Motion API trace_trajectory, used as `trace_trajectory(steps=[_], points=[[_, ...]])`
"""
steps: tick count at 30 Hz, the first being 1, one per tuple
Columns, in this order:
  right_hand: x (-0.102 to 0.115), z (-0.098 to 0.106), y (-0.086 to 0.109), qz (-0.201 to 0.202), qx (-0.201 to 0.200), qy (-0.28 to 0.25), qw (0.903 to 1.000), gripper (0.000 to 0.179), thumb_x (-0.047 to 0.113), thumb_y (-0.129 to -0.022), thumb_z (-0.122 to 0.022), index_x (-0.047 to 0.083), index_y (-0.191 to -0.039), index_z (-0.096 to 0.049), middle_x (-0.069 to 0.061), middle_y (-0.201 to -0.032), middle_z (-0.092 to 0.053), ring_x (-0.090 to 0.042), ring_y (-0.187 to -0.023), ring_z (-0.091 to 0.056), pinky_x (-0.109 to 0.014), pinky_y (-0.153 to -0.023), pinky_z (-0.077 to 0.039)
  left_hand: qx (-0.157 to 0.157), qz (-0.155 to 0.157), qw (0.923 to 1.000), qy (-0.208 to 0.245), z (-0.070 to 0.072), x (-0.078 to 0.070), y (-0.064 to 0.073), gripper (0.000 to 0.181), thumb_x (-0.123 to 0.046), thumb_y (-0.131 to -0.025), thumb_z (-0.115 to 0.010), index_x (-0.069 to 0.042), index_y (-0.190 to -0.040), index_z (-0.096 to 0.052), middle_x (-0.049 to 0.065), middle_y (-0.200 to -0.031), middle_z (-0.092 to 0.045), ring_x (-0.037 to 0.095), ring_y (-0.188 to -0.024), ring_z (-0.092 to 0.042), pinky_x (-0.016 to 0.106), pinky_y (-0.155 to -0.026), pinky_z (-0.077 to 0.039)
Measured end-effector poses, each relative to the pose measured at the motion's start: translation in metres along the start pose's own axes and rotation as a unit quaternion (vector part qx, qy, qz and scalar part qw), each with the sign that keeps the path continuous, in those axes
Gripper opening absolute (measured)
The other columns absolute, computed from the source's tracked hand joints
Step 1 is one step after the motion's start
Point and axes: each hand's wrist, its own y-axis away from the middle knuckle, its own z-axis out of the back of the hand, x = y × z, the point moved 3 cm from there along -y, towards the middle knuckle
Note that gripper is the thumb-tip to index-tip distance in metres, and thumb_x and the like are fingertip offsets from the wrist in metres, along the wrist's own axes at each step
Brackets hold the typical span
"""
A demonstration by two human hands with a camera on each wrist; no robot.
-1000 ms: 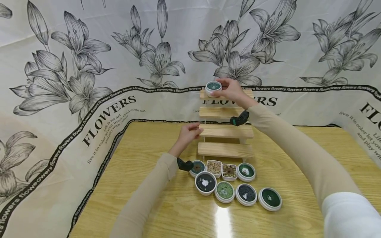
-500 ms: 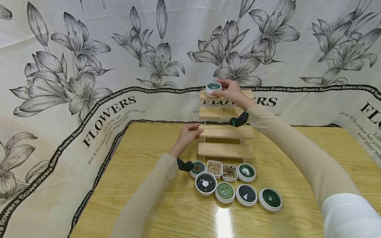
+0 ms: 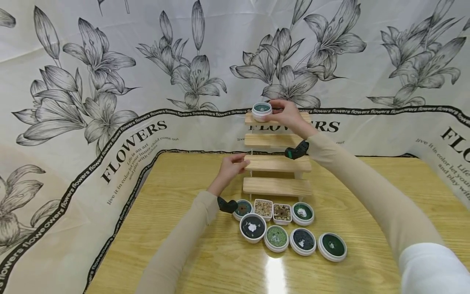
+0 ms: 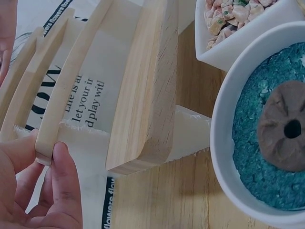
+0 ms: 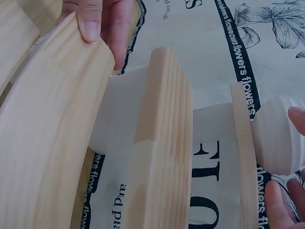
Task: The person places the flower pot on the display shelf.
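Note:
A wooden tiered stand (image 3: 277,186) with several steps stands on the table against the cloth backdrop. With thumb and fingers my left hand (image 3: 228,170) pinches the left end of its second step from the bottom; the left wrist view shows the thumb and fingers around that step (image 4: 71,81). Up at the top step (image 3: 286,118), my right hand (image 3: 288,116) holds a small round white pot (image 3: 262,111) filled with teal material, upright at the left end. In the right wrist view the pot's base (image 5: 274,138) is against the top board.
Several small pots stand before the stand: round ones such as a black-filled (image 3: 253,228), a light green (image 3: 276,238) and a dark green one (image 3: 332,247), plus square ones of pebbles (image 3: 263,209). A flower-printed cloth (image 3: 205,134) hangs behind the table (image 3: 176,175).
The head view has shifted very slightly. Both hands keep their hold, and the pot stays at the top step's left end.

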Motion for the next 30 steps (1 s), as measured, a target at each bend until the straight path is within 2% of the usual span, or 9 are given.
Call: trace_trajectory(steps=[5,9,11,16,23,26,30], points=[[-0.003,0.007,0.009,0.002,-0.004,-0.004,1.0,0.073,0.023,-0.085,-0.074,0.013,-0.148,-0.038,-0.012,-0.147,-0.043,-0.029,-0.13,-0.046,-0.047,-0.105,-0.045,0.002,0.001,1.0,-0.005,-0.001,0.0,0.0,0.044,-0.012,-0.092,-0.066,-0.004,-0.134,-0.057,0.017,-0.116,-0.058,0.007,-0.075,-0.058,0.035,-0.082,-0.06],[-0.005,0.012,0.019,0.008,-0.01,0.003,0.9999,0.072,0.024,-0.085,-0.074,0.016,-0.148,-0.039,-0.01,-0.149,-0.04,-0.028,-0.132,-0.045,-0.048,-0.105,-0.045,0.006,0.005,0.9999,-0.007,-0.001,-0.001,0.001,0.045,-0.013,-0.092,-0.066,-0.004,-0.135,-0.055,0.018,-0.119,-0.058,0.007,-0.076,-0.058,0.036,-0.084,-0.059],[-0.006,0.013,0.024,0.017,-0.015,0.005,0.9997,0.07,0.022,-0.085,-0.074,0.015,-0.147,-0.041,-0.01,-0.148,-0.041,-0.028,-0.131,-0.045,-0.049,-0.104,-0.045,0.007,0.007,0.9999,-0.005,-0.001,-0.001,0.001,0.045,-0.013,-0.092,-0.066,-0.004,-0.135,-0.055,0.018,-0.12,-0.057,0.007,-0.075,-0.058,0.039,-0.087,-0.058],[-0.009,0.012,0.039,0.051,-0.033,0.013,0.9981,0.066,0.016,-0.085,-0.074,0.01,-0.143,-0.043,-0.013,-0.142,-0.047,-0.03,-0.126,-0.049,-0.047,-0.099,-0.049,0.006,0.01,0.9999,-0.006,-0.001,0.001,-0.001,0.045,-0.014,-0.092,-0.065,-0.004,-0.135,-0.055,0.017,-0.119,-0.057,0.008,-0.077,-0.058,0.039,-0.087,-0.058],[-0.012,0.007,0.059,0.088,-0.027,0.026,0.9954,0.066,0.016,-0.083,-0.077,0.008,-0.141,-0.046,-0.015,-0.139,-0.048,-0.032,-0.121,-0.052,-0.046,-0.101,-0.049,-0.001,0.014,0.9999,-0.007,0.0,0.001,-0.002,0.044,-0.014,-0.092,-0.066,-0.005,-0.135,-0.056,0.015,-0.116,-0.057,0.007,-0.076,-0.058,0.04,-0.088,-0.058],[-0.013,0.003,0.067,0.095,-0.025,0.027,0.9948,0.065,0.016,-0.082,-0.077,0.008,-0.14,-0.047,-0.016,-0.137,-0.05,-0.033,-0.12,-0.052,-0.045,-0.101,-0.049,-0.001,0.013,0.9999,-0.006,0.0,0.0,0.0,0.043,-0.014,-0.092,-0.066,-0.007,-0.134,-0.057,0.012,-0.111,-0.058,0.007,-0.073,-0.058,0.039,-0.086,-0.059],[-0.014,-0.002,0.079,0.094,-0.017,0.025,0.9951,0.063,0.015,-0.083,-0.076,0.006,-0.139,-0.048,-0.017,-0.136,-0.051,-0.034,-0.12,-0.052,-0.046,-0.101,-0.049,0.002,0.01,0.9999,-0.007,-0.001,0.0,0.001,0.043,-0.014,-0.092,-0.066,-0.007,-0.134,-0.057,0.008,-0.104,-0.057,0.006,-0.07,-0.058,0.03,-0.079,-0.06]])
